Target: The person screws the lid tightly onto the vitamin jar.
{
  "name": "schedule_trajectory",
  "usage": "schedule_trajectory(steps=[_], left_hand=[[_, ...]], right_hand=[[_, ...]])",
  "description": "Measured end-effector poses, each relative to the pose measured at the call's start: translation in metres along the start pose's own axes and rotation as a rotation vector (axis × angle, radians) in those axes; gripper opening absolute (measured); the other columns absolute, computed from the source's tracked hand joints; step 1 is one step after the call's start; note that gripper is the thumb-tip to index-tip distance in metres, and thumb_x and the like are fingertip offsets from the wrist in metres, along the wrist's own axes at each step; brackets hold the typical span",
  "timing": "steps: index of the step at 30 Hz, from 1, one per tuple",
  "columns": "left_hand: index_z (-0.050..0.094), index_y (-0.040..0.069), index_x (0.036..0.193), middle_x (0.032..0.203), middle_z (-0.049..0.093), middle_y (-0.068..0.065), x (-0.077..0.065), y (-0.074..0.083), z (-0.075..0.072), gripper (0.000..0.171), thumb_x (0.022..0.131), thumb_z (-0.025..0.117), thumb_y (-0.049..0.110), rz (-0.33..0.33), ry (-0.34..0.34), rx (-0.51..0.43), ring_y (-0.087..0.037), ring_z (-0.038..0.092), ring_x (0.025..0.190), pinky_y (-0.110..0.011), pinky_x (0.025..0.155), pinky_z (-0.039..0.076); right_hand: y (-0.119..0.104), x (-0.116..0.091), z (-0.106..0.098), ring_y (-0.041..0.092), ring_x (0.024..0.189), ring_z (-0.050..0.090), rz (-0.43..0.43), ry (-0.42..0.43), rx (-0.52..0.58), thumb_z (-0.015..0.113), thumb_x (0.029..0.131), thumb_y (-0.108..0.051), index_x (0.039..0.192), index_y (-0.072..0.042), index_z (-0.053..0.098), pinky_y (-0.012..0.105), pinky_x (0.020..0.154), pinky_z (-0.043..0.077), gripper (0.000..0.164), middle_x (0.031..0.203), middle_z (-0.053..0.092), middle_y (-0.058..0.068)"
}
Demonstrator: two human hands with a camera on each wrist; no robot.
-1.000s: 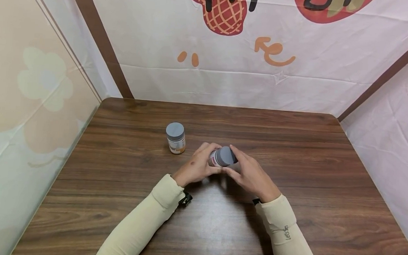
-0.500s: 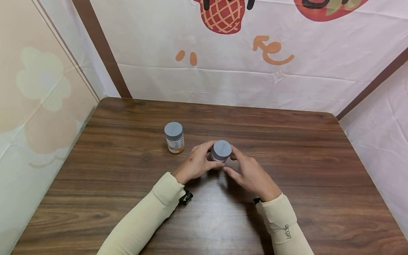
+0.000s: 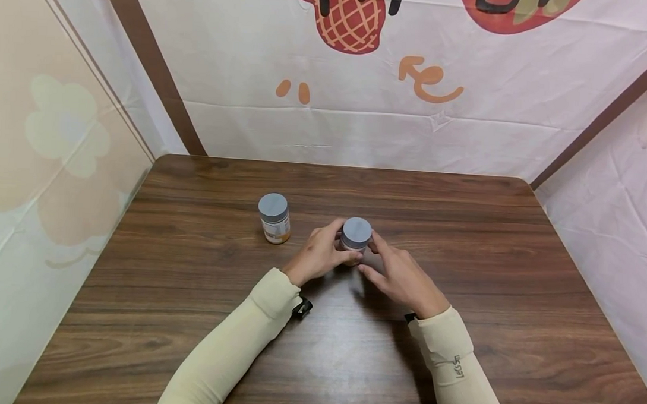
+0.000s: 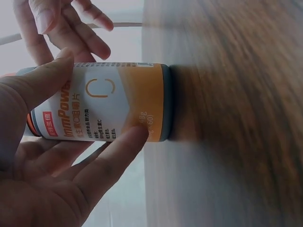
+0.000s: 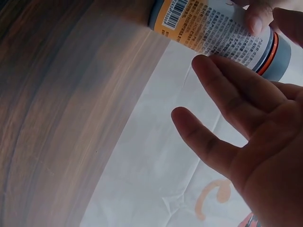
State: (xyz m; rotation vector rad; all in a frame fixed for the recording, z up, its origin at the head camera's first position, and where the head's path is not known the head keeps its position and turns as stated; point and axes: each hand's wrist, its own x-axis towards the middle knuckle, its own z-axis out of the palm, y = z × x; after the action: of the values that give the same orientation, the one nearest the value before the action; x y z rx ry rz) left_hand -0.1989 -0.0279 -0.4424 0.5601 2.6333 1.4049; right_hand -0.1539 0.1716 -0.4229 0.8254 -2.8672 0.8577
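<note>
My left hand (image 3: 317,251) grips a vitamin C tablet bottle (image 4: 109,101), thumb on one side and fingers on the other. The bottle has a grey lid (image 3: 357,232) and a white and orange label. It stands upright, its base at or very near the table. To its right is my right hand (image 3: 403,279), fingers extended and spread. In the right wrist view, those fingers (image 5: 189,125) lie beside the bottle; whether a fingertip touches it I cannot tell. A second grey-lidded bottle (image 3: 275,219) stands upright to the left of my left hand.
The brown wood-grain table (image 3: 165,291) has rounded far corners. A white printed cloth (image 3: 347,134) hangs behind its far edge. More cloth hangs along the left and right sides.
The held bottle has gone from tilted rightward to upright, lid facing up. The right fingers have loosened from around its lid. The second bottle has stayed in place.
</note>
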Motion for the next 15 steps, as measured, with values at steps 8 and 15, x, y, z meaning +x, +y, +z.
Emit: schedule_trajectory(steps=[8, 15], left_hand=[[0.049, 0.001, 0.134, 0.130, 0.061, -0.017, 0.007, 0.004, 0.007, 0.063, 0.083, 0.084, 0.017, -0.014, 0.011, -0.019, -0.031, 0.061, 0.119, -0.040, 0.097, 0.048], [0.046, 0.001, 0.138, 0.133, 0.059, -0.017, 0.011, 0.004, 0.013, 0.064, 0.086, 0.080, 0.014, -0.001, 0.010, -0.031, -0.030, 0.058, 0.123, -0.041, 0.100, 0.046]], right_hand=[[0.005, -0.004, -0.002, 0.035, 0.115, 0.063, 0.014, -0.012, 0.003, 0.069, 0.097, -0.021, 0.154, 0.002, 0.028, 0.051, 0.094, 0.048, 0.074, 0.123, 0.066, 0.022], [0.008, -0.008, -0.004, 0.036, 0.119, 0.060, 0.060, -0.037, -0.004, 0.067, 0.098, -0.022, 0.153, 0.008, 0.024, 0.052, 0.096, 0.047, 0.076, 0.131, 0.061, 0.025]])
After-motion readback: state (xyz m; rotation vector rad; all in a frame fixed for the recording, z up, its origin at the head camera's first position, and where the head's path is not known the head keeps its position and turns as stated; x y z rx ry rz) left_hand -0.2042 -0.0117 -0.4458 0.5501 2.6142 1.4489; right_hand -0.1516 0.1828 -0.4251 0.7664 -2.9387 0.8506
